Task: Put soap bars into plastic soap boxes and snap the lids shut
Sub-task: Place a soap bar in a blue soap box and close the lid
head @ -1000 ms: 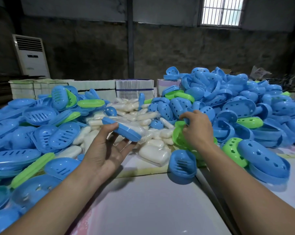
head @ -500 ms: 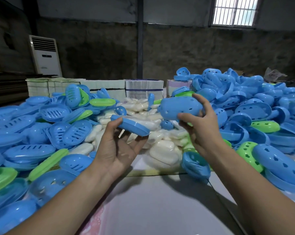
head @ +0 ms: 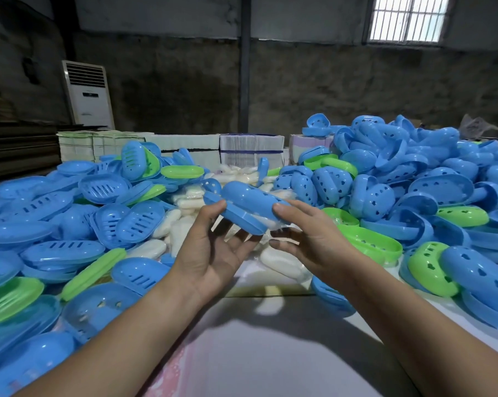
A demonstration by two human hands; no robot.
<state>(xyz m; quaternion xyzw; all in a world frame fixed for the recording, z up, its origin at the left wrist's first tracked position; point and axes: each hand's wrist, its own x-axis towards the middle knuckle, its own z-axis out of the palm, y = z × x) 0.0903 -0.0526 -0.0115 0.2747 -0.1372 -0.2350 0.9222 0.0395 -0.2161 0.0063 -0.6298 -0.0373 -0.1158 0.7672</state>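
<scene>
I hold a blue soap box (head: 246, 206) up over the table, its domed lid sitting on the flat base, with a wrapped white soap showing at the gap on its right end. My left hand (head: 213, 250) grips the box's left end, thumb on top and fingers beneath. My right hand (head: 307, 236) holds the right end, thumb on the lid and fingers under the base. A heap of wrapped white soap bars (head: 282, 263) lies on the table just behind and below my hands.
Blue and green box bases (head: 104, 224) are piled on the left. Domed lids (head: 413, 179) with holes are heaped on the right. Stacked white cartons (head: 250, 150) line the back. A standing air conditioner (head: 88, 94) is at the far left wall. The table top (head: 270, 353) lies before me.
My right hand lifted a blue lid from the right pile and brought it down onto the base held in my left hand. Both hands now hold the joined box.
</scene>
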